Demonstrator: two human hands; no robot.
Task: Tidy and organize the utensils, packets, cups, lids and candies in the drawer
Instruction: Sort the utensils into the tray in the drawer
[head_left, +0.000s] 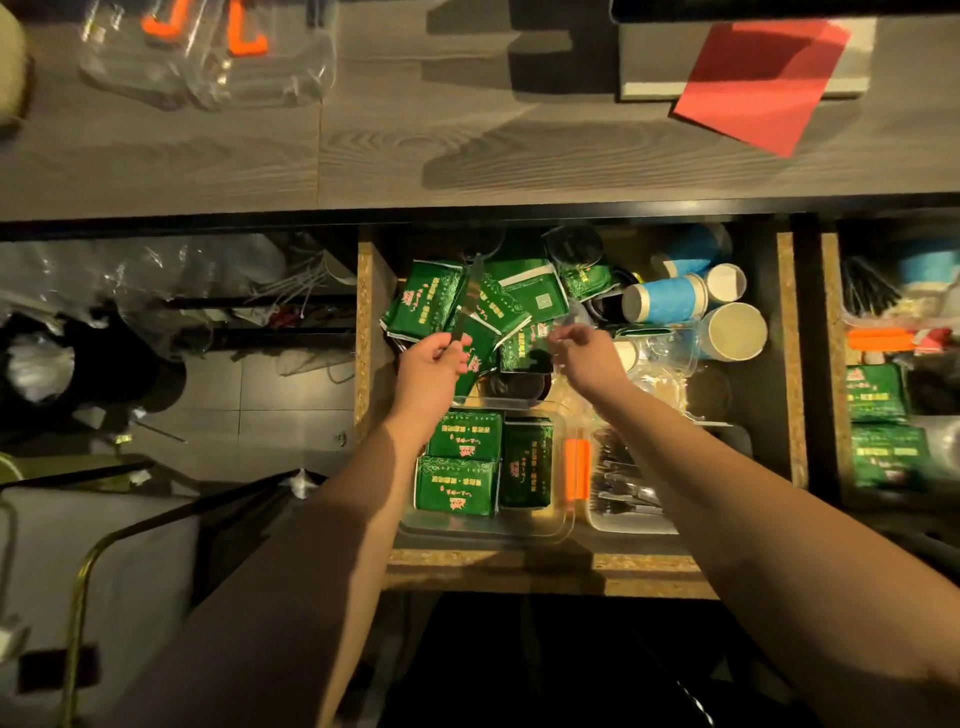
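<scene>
hands over drawer (789, 364): left hand (428, 364) grips clear knife (470, 299).

The clear item pinched by the right hand (584, 356) cannot be made out, and the neighbouring drawer (893, 364) is blurred and cut off at the right edge.
</scene>
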